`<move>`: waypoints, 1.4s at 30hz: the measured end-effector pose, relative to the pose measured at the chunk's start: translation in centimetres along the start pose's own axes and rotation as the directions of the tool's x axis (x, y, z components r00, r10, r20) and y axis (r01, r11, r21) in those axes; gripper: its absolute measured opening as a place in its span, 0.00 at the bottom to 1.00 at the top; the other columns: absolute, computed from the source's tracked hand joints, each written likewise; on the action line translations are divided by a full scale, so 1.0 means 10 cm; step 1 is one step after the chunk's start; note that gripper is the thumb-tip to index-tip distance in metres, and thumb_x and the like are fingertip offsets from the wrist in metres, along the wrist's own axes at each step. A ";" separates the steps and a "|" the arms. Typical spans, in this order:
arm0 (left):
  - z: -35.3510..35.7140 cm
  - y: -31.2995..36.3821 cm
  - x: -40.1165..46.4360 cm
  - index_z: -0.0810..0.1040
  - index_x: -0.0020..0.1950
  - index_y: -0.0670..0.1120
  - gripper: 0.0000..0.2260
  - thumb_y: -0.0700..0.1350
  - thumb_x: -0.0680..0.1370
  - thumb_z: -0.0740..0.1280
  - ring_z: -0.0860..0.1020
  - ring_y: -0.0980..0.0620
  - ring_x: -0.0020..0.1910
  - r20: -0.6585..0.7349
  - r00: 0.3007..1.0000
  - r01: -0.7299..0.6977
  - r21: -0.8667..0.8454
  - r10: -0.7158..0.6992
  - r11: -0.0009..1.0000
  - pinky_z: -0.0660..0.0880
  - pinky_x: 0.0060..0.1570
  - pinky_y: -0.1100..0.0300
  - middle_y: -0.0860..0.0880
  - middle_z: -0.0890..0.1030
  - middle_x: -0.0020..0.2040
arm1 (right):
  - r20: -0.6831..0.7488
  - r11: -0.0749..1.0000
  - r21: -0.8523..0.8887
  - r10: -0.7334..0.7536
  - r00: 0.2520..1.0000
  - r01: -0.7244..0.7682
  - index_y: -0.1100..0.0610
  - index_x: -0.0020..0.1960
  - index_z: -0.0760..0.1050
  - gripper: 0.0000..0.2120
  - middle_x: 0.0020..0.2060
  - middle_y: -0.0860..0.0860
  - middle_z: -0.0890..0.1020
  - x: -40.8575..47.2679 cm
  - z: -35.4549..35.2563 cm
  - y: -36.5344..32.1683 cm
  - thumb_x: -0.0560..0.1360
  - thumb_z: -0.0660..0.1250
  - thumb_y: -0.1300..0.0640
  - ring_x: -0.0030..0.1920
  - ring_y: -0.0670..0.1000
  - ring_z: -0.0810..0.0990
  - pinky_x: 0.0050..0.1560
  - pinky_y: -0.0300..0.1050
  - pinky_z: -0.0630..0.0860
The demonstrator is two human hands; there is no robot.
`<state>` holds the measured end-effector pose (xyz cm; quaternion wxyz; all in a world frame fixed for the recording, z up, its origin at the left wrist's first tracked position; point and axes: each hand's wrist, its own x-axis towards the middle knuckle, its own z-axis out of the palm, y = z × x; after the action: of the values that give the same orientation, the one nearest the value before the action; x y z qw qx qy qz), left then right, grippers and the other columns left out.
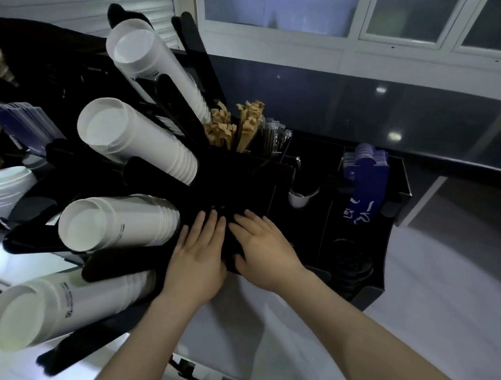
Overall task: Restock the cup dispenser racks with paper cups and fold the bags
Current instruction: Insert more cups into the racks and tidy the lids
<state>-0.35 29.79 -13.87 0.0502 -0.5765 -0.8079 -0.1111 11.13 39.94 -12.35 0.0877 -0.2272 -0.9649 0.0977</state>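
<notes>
Both hands, left hand [198,255] and right hand [263,251], lie flat with fingers straight on the black rack [228,185], stacked paper cups [119,223] just left.

Overall light: dim and bluish.
Brightest areas: white cup stacks [132,137] at the left were lit most strongly.
Glare: small light spots were reflected on the dark counter [380,110] at upper right.
Shadow: the black rack [231,185] at centre was left nearly detailless.
Distortion: straight edges were bowed toward the frame borders.
Sharpness: slightly soft throughout.
</notes>
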 end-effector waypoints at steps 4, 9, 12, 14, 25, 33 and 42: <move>0.02 0.11 0.05 0.47 0.78 0.48 0.33 0.50 0.78 0.60 0.43 0.52 0.77 -0.021 0.997 -0.069 -0.026 0.069 0.997 0.37 0.71 0.56 0.50 0.48 0.79 | -0.149 0.995 0.080 0.077 0.986 -0.066 0.57 0.69 0.71 0.22 0.68 0.53 0.72 -0.39 -0.20 0.21 0.75 0.66 0.58 0.72 0.54 0.64 0.72 0.43 0.55; 0.01 0.39 0.14 0.47 0.78 0.48 0.32 0.48 0.79 0.60 0.40 0.59 0.74 -0.054 0.980 -0.199 -0.142 0.193 0.970 0.35 0.70 0.61 0.51 0.49 0.78 | -0.304 0.936 0.143 0.352 0.885 -0.323 0.56 0.59 0.77 0.19 0.55 0.52 0.78 -0.98 -0.52 0.68 0.69 0.73 0.60 0.57 0.55 0.75 0.58 0.43 0.70; 0.06 0.53 0.22 0.45 0.78 0.50 0.31 0.50 0.80 0.58 0.37 0.60 0.72 -0.021 0.974 -0.227 -0.164 0.227 0.960 0.35 0.71 0.61 0.52 0.46 0.78 | -0.118 0.895 0.043 0.446 0.887 -0.444 0.51 0.70 0.67 0.33 0.66 0.50 0.71 -1.15 -0.66 0.92 0.68 0.73 0.47 0.67 0.54 0.65 0.65 0.44 0.64; 0.10 0.61 0.22 0.45 0.78 0.50 0.31 0.50 0.80 0.58 0.36 0.61 0.72 0.023 0.969 -0.237 -0.177 0.245 0.955 0.36 0.71 0.61 0.52 0.46 0.79 | -0.003 0.890 -0.055 0.453 0.892 -0.452 0.49 0.74 0.59 0.41 0.72 0.50 0.64 -1.17 -0.69 0.99 0.66 0.73 0.41 0.71 0.54 0.59 0.69 0.48 0.61; 0.23 0.73 0.14 0.47 0.78 0.49 0.32 0.50 0.79 0.61 0.38 0.60 0.72 0.073 0.969 -0.223 -0.170 0.238 0.960 0.35 0.71 0.62 0.50 0.47 0.79 | 0.185 0.874 -0.347 0.419 0.889 -0.339 0.56 0.74 0.55 0.47 0.63 0.59 0.68 -0.98 -0.58 0.93 0.64 0.74 0.42 0.62 0.61 0.69 0.60 0.52 0.69; 0.17 0.75 0.00 0.48 0.78 0.49 0.32 0.49 0.79 0.62 0.41 0.59 0.74 0.073 0.981 -0.160 -0.218 0.180 0.963 0.39 0.73 0.61 0.51 0.48 0.79 | 0.028 0.913 -0.201 0.368 0.929 -0.355 0.54 0.70 0.58 0.43 0.61 0.58 0.69 -1.03 -0.67 0.94 0.61 0.75 0.50 0.57 0.61 0.70 0.53 0.51 0.72; -0.04 0.45 -0.01 0.60 0.76 0.47 0.29 0.43 0.77 0.66 0.57 0.51 0.75 -0.117 0.986 0.071 -0.348 -0.119 0.935 0.57 0.70 0.57 0.49 0.58 0.77 | -0.256 0.869 0.360 0.441 0.860 -0.339 0.45 0.70 0.57 0.43 0.65 0.50 0.63 -1.31 -0.64 0.93 0.61 0.75 0.51 0.59 0.54 0.71 0.53 0.41 0.72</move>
<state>3.90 30.98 -12.92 -0.0012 -0.5276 -0.7980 -0.2913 27.93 43.11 -9.93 0.2598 -0.4169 -0.8426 0.2209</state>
